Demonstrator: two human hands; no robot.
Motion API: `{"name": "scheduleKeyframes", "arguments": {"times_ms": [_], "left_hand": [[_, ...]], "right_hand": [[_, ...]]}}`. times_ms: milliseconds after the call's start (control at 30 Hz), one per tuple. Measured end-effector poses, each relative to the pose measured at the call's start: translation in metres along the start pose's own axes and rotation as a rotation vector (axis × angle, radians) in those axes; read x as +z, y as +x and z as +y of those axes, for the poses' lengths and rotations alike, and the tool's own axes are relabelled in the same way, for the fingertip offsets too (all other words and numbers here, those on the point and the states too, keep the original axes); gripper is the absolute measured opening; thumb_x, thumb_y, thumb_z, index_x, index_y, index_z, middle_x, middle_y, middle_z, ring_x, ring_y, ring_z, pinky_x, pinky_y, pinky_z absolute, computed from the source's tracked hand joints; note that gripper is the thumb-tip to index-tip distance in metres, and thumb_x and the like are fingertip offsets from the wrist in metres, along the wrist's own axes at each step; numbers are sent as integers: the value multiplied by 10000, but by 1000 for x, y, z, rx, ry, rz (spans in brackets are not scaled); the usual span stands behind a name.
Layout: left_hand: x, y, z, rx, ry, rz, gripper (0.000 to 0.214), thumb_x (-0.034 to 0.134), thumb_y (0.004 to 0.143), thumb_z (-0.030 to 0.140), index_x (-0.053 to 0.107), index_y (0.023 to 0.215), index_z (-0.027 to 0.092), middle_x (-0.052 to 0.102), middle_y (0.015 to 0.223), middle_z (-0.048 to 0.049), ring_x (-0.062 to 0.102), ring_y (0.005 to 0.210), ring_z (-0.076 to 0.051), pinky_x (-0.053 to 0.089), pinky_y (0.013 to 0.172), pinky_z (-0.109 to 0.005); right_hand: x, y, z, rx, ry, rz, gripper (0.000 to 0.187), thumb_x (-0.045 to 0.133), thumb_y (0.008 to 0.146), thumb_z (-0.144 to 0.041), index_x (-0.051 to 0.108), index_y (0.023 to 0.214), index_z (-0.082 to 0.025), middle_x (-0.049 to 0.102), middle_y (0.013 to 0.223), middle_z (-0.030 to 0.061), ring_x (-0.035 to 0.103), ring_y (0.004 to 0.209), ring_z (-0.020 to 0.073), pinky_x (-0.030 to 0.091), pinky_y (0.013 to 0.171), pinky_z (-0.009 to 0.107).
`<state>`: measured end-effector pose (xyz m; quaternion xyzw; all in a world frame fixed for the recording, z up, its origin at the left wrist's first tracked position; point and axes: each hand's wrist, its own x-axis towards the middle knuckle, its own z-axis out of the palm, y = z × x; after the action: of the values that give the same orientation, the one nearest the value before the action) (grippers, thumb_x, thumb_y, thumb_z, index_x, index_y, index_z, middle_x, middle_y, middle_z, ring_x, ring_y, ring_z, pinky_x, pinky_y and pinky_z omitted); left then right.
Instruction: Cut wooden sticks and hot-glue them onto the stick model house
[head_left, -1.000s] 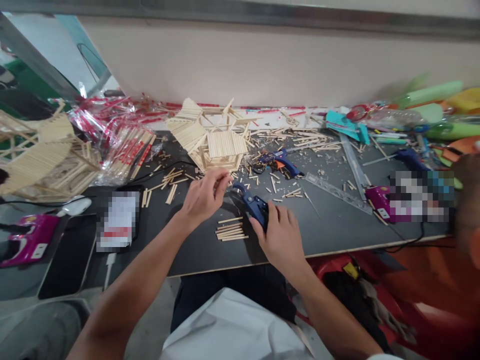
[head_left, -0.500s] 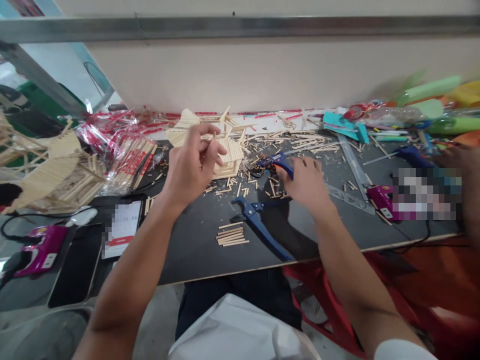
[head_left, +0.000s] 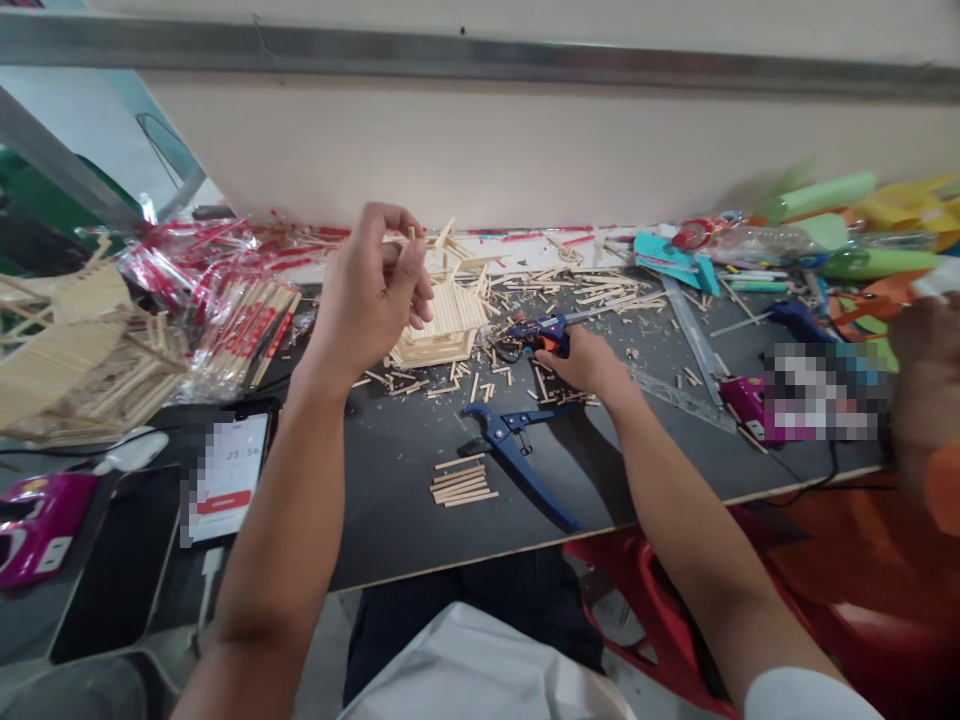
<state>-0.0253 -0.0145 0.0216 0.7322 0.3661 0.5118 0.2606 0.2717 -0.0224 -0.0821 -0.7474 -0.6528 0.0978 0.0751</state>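
Landmark: small stick house (head_left: 442,325), mid-bench.

Bench (head_left: 390,520): dark top, littered with stick offcuts around the house; large stick model (head_left: 75,360) far left of the house, at the bench's left end; clear bags (head_left: 217,290) of sticks with red print between that model and the house, print too small to read.

Phone (head_left: 225,480) left of and nearer than the house; screen lit, digits read 25:56, the rest blurred.

Left hand (head_left: 371,295): raised just left of the house, above the bench; fingers pinched on a short stick (head_left: 410,235), held upright at the fingertips.

Right hand (head_left: 592,362): right of the house, low on the bench; fingers wrapped round the handle of a blue and orange glue gun (head_left: 544,330), nozzle towards the house.

Blue cutter (head_left: 517,450) lies untouched, nearer than the house; clear ruler (head_left: 679,395) further right; neat row of cut sticks (head_left: 461,485) just left of the cutter.
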Motion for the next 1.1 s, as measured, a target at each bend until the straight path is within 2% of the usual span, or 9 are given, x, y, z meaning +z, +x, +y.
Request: {"name": "scheduleKeyframes", "arguments": {"times_ms": [100,200,300,400,500,700,867,1000,1100], "left_hand": [[-2,0,-13,-44,37,-41,112,524,992,329,503,1061,244,628,648,45,595,465,-88,474,423,-197],[-1,0,-22,-67,81,-79,93,517,973,245,504,1064,227,630,641,50,602,468,-80,469,431,-176],[3,1,-27,-88,95,-96,137,502,949,186,504,1082,221,635,640,54,608,464,-82,479,439,-179],[5,1,-31,-102,105,-75,130,524,936,196,517,1063,223,667,673,36,622,480,-89,493,446,-187],[6,0,-35,-108,112,-71,29,550,936,242,536,949,220,705,719,0,639,511,-98,499,443,-190],[3,-1,-31,-110,154,-112,66,608,898,262,615,874,201,720,711,-26,668,551,-119,531,490,-210],[1,1,-23,-136,185,-109,87,671,853,276,690,867,192,710,718,-18,666,544,-130,544,510,-240],[2,3,-26,-107,199,-81,74,716,819,264,710,838,193,713,736,-17,658,529,-124,542,505,-243],[2,3,-30,-84,217,-78,62,728,811,264,717,838,209,708,716,-6,661,528,-125,531,492,-238]], "right_hand": [[-8,0,8,35,77,21,355,665,829,-387,620,1079,-139,708,1017,165,663,933,304,475,741,337],[-22,1,18,61,396,48,290,674,762,-389,604,945,-175,665,839,73,615,753,220,446,645,308],[-37,6,20,-18,801,106,270,700,702,-406,529,800,-221,532,654,-22,500,592,149,397,554,286],[-50,17,11,-139,935,234,364,782,654,-446,504,768,-240,487,625,-43,461,561,140,389,523,293],[-60,35,-6,-258,920,320,359,784,679,-461,532,803,-237,494,653,-37,462,573,141,421,544,309],[-70,58,-26,-518,680,463,250,669,761,-329,594,964,-206,588,808,13,548,738,182,487,697,346],[-75,50,-27,-601,388,372,303,662,751,-281,626,1037,-190,595,799,28,551,742,208,465,700,348],[-73,52,-24,-664,373,333,277,651,745,-253,623,1015,-193,565,769,12,508,683,180,432,643,320],[-70,56,-24,-653,399,299,241,644,749,-220,628,989,-202,570,764,5,507,681,172,434,629,307]]}}
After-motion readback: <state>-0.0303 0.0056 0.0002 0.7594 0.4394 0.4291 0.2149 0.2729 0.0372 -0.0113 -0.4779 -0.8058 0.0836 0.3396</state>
